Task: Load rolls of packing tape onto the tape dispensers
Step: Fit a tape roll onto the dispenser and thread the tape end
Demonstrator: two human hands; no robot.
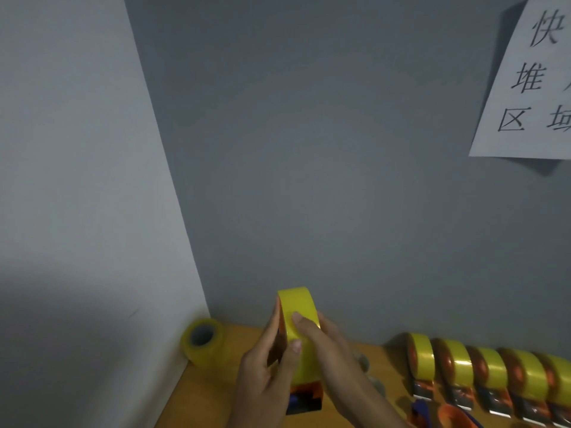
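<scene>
Yellow tape roll (298, 322) sits on a dispenser (304, 400), pinched by the left hand (268, 366) at nine o'clock and the right hand (330, 350) at three.

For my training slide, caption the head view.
Both hands, left and right, hold a yellow tape roll on a dispenser.

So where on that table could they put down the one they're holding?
Bare wood shows between the loose tape roll in the corner and the left hand. Right of the right hand it's crowded: a row of loaded dispensers lines the wall, more parts in front.
</scene>
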